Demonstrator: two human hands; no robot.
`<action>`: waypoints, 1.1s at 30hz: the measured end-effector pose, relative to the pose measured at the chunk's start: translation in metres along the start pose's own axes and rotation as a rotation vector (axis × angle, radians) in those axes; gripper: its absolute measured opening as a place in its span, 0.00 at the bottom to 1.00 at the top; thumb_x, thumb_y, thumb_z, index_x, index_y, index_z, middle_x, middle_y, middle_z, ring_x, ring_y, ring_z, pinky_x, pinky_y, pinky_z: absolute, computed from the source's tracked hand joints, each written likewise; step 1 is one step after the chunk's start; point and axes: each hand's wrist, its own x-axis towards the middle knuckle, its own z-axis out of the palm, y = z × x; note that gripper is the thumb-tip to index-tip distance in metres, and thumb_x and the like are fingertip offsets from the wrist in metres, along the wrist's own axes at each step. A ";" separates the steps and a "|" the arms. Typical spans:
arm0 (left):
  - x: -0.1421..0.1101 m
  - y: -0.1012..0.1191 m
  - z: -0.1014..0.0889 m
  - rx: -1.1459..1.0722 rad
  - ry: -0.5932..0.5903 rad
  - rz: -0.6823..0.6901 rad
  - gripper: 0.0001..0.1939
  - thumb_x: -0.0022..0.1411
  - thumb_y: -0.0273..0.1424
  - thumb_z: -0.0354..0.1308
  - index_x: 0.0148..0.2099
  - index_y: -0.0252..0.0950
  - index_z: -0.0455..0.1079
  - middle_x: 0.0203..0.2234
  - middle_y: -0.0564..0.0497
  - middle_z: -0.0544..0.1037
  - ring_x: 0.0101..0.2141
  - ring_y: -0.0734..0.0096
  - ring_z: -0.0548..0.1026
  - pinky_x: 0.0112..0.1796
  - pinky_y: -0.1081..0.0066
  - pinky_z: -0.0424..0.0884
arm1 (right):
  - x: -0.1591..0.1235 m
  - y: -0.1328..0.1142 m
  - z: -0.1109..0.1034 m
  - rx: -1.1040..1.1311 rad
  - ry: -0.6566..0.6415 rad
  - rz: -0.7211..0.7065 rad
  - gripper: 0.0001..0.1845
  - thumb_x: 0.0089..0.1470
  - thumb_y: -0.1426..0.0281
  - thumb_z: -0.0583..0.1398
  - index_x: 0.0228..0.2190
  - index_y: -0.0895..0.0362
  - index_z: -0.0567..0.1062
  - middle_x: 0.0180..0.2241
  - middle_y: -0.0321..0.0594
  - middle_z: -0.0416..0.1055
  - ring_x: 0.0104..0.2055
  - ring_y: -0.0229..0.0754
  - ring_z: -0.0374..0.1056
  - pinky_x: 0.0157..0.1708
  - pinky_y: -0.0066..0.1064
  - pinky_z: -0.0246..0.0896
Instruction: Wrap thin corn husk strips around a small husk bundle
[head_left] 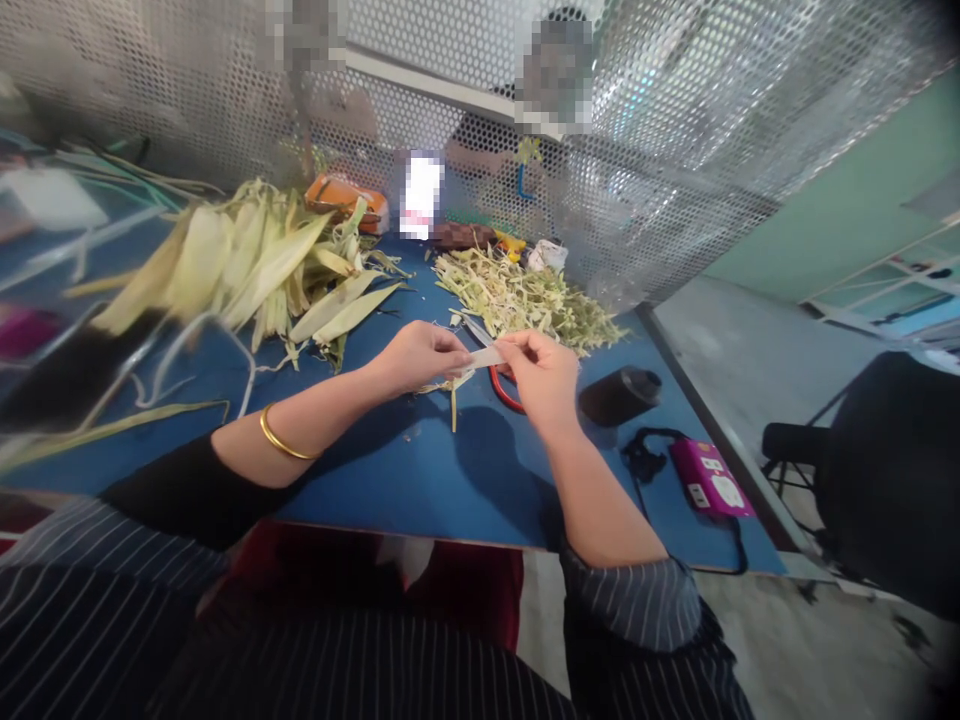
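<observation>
Between my two hands a short pale strip of corn husk (486, 357) is stretched above the blue table. My left hand (421, 357) pinches its left end between thumb and fingers. At the other end, the fingertips of my right hand (541, 375) are closed on the same strip. Red-handled scissors (504, 392) lie just beneath, partly hidden by my right hand. Below my left fingers are a few thin husk scraps (453, 405). A large bunch of dried corn husks (240, 260) lies to the left, and a heap of shredded trimmings (517, 295) sits behind my hands.
A black cylinder, perhaps a thread spool, (621, 396) stands right of my right hand, near a purple packet (711, 478) and black strap. At the back are an orange packet (349, 200) and a lit phone (421, 195), before a perforated metal screen (660, 170). People sit beyond it.
</observation>
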 end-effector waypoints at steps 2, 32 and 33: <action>0.005 -0.004 -0.006 0.024 0.007 0.021 0.08 0.50 0.34 0.60 0.24 0.37 0.77 0.17 0.50 0.75 0.19 0.75 0.69 0.24 0.75 0.61 | 0.003 0.002 -0.003 -0.073 -0.072 -0.047 0.09 0.52 0.63 0.59 0.32 0.54 0.76 0.22 0.35 0.72 0.25 0.39 0.68 0.31 0.32 0.62; -0.005 0.000 0.021 -0.378 0.264 -0.061 0.11 0.51 0.38 0.63 0.26 0.33 0.74 0.20 0.53 0.74 0.24 0.77 0.68 0.31 0.75 0.66 | -0.021 -0.008 0.027 0.117 -0.116 0.028 0.14 0.57 0.57 0.53 0.27 0.53 0.69 0.22 0.36 0.73 0.25 0.39 0.70 0.31 0.33 0.67; -0.004 0.001 0.020 -0.368 0.265 -0.069 0.11 0.51 0.37 0.63 0.26 0.34 0.74 0.20 0.53 0.73 0.23 0.78 0.68 0.31 0.75 0.66 | -0.020 -0.007 0.025 0.098 -0.112 0.022 0.15 0.58 0.58 0.52 0.26 0.53 0.69 0.22 0.36 0.72 0.25 0.40 0.70 0.32 0.33 0.66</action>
